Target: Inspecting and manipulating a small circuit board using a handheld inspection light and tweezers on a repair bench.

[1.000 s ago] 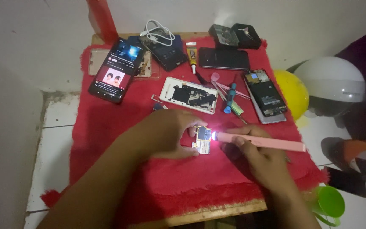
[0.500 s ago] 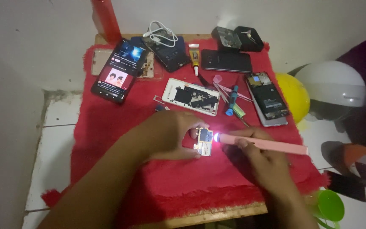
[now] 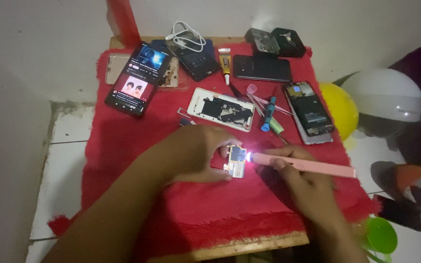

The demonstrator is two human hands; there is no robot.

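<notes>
My left hand (image 3: 196, 153) rests on the red cloth (image 3: 123, 160) and pinches a small circuit board (image 3: 236, 161) between thumb and fingers. My right hand (image 3: 298, 180) grips a long pink pen-shaped tool (image 3: 308, 165) whose lit tip touches the board's right edge. An opened white phone body (image 3: 221, 108) lies just beyond my left hand.
A lit phone (image 3: 139, 79) lies at the back left, a dark phone (image 3: 261, 68) and small boxes at the back, an opened phone (image 3: 309, 111) at the right. A white cable (image 3: 186, 35), glue tube (image 3: 225, 63) and blue screwdriver (image 3: 268, 114) lie between. A white helmet (image 3: 388, 104) stands at the right.
Both hands keep their hold on the board and the pink tool. The view has shifted slightly; the tool tip stays lit at the board.
</notes>
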